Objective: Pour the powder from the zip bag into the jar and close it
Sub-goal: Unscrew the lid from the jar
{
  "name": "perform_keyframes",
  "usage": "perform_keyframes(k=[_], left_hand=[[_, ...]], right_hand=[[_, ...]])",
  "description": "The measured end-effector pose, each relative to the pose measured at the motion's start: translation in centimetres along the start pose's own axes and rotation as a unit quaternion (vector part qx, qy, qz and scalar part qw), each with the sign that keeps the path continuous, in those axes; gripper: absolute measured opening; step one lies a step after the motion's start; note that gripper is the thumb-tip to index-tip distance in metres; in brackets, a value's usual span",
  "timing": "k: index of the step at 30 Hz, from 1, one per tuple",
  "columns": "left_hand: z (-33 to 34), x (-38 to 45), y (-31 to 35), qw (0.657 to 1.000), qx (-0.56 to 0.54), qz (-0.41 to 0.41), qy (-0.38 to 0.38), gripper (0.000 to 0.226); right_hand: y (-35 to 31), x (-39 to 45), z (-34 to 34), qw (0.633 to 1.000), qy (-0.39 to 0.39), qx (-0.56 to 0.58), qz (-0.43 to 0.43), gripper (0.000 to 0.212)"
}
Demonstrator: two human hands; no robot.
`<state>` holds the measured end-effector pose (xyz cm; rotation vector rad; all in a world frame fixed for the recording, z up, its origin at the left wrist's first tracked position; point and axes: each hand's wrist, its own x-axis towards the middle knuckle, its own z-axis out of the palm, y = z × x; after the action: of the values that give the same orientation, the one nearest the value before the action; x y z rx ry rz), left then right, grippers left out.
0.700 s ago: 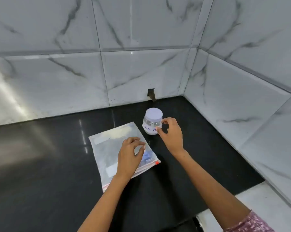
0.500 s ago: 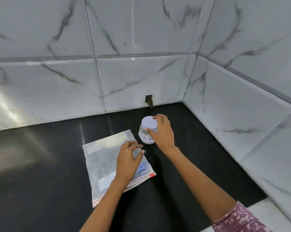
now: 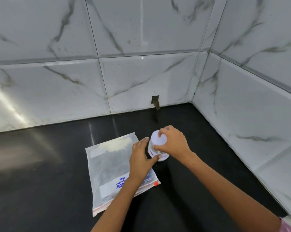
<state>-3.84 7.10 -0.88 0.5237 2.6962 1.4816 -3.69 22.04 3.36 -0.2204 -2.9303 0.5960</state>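
Observation:
A small clear jar (image 3: 152,150) with a hand-written label stands on the black counter (image 3: 40,173). Its white lid (image 3: 159,139) sits on top. My right hand (image 3: 173,143) grips the lid from above, fingers around its rim. My left hand (image 3: 140,159) wraps the jar's left side, thumb under the label. To the left, a clear zip bag (image 3: 111,168) lies flat with pale powder gathered at its far end and the red zip tab at its near right corner.
White marble-pattern tile walls meet in a corner behind and to the right of the jar. A small dark hole (image 3: 155,99) shows in the back wall at counter level. The counter's front edge runs at the lower right.
My left hand has lifted off the zip bag and moved right onto the jar's side. My right hand has shifted from the jar's side to the top of the lid.

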Motion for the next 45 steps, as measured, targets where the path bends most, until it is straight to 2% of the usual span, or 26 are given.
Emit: perform_keyframes(k=[3,8,13,17,20,23,26,29,31,32,34,36,39,41,42,45], left_hand=[[1.3,-0.4,0.5,1.000,-0.011,0.009,0.012,0.066],[3.3,-0.2,2.1,0.994,-0.035,-0.041,0.090,0.063],[4.0,0.2,1.9,0.991,-0.060,-0.049,0.108,0.062],[4.0,0.2,1.5,0.991,-0.057,-0.039,0.111,0.064],[3.8,0.4,1.1,0.993,-0.044,-0.028,0.105,0.064],[3.6,0.6,1.1,0.993,-0.042,-0.025,0.108,0.062],[3.4,0.8,1.2,0.994,-0.046,-0.030,0.096,0.065],[3.5,0.8,1.1,0.993,-0.049,-0.041,0.095,0.067],[3.5,0.7,1.1,0.993,-0.052,-0.047,0.094,0.068],[3.5,0.8,1.1,0.993,-0.053,-0.043,0.096,0.067],[3.5,0.8,1.0,0.993,-0.054,-0.032,0.102,0.063],[3.6,0.8,0.8,0.993,-0.054,-0.032,0.101,0.064],[3.6,0.9,0.7,0.992,-0.068,-0.040,0.095,0.069],[3.6,1.0,0.6,0.993,-0.067,-0.045,0.087,0.070],[3.5,1.0,0.6,0.994,-0.062,-0.043,0.082,0.070],[3.2,1.2,0.3,0.997,-0.042,-0.022,0.068,0.065]], right_hand=[[0.3,-1.4,-0.2,1.000,0.008,-0.009,0.017,0.049],[0.0,-2.1,-0.1,0.999,0.029,-0.013,0.037,0.050],[0.2,-2.2,-0.2,0.999,0.036,0.013,0.019,0.045],[0.6,-1.6,-1.9,0.996,-0.050,0.071,-0.031,0.029],[0.7,-0.9,-2.9,0.990,-0.110,0.076,-0.036,0.043],[-0.2,-0.5,-2.3,0.993,-0.099,-0.066,0.000,0.069],[-1.1,-0.1,-2.3,0.984,-0.094,-0.154,-0.001,0.071],[-0.9,0.4,-3.8,0.980,-0.182,-0.061,-0.053,0.060],[-0.8,0.2,-4.2,0.975,-0.214,0.002,-0.053,0.057],[-1.0,0.0,-3.9,0.978,-0.207,-0.008,-0.038,0.060],[-1.5,-0.3,-2.9,0.980,-0.169,-0.105,0.011,0.075],[-1.9,-0.4,-2.2,0.973,-0.137,-0.185,0.029,0.075],[-1.9,0.0,-3.1,0.976,-0.179,-0.121,-0.041,0.065],[-1.8,0.1,-3.9,0.975,-0.213,-0.044,-0.051,0.066],[-1.8,-0.1,-3.9,0.977,-0.206,-0.040,-0.043,0.068],[-2.1,-0.8,-2.8,0.976,-0.154,-0.150,0.016,0.078]])
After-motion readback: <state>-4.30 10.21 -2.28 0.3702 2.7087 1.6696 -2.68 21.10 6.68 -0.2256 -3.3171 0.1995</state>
